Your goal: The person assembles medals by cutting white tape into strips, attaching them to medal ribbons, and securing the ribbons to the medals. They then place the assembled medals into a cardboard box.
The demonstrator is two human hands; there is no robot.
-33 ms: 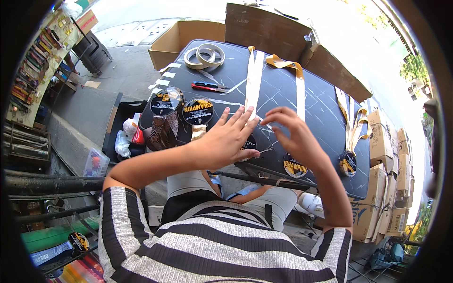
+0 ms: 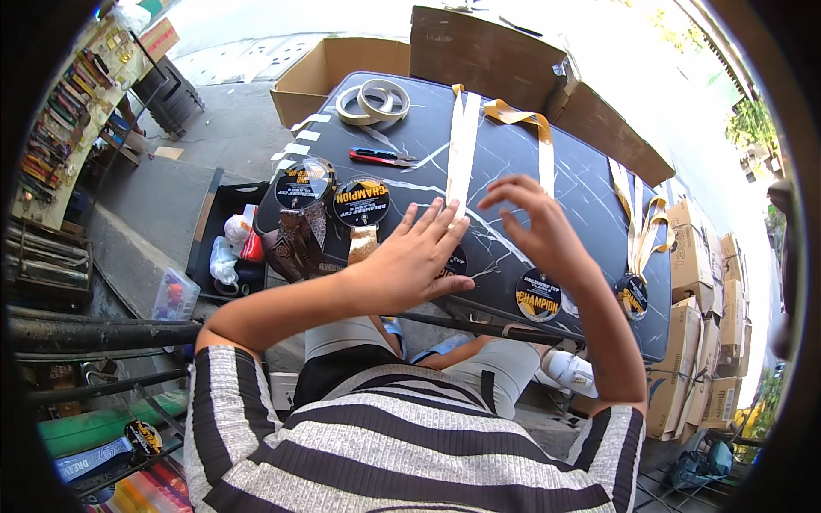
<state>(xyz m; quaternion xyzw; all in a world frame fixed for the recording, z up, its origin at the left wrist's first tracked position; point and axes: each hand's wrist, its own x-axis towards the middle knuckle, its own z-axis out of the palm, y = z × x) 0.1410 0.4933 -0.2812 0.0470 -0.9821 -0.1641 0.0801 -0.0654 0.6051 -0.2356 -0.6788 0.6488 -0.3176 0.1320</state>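
My left hand (image 2: 419,256) lies flat, fingers spread, over a round black-and-gold medal (image 2: 457,262) and the lower end of its white ribbon (image 2: 463,145). The palm covers most of that medal. Just right of it, my right hand (image 2: 547,227) hovers with loosely bent fingers apart, holding nothing. Below that hand is another medal (image 2: 537,295) on a gold-and-white ribbon (image 2: 523,115). At the table's right lies a medal (image 2: 633,297) with a looped ribbon (image 2: 643,231). Left of my hands are a medal (image 2: 361,203) with a gold ribbon and a plastic-covered medal (image 2: 305,184) with a dark brown ribbon.
The black marbled table (image 2: 419,124) carries tape rolls (image 2: 376,101) and a red cutter (image 2: 382,157). Tape strips (image 2: 298,149) hang on its left edge. Open cardboard boxes (image 2: 483,60) stand behind, stacked cartons (image 2: 684,342) at right, a black crate (image 2: 214,231) at left.
My right hand has lifted slightly up and right, away from the left fingers. My left hand stays flat on the ribbon, with a small shift of the whole view.
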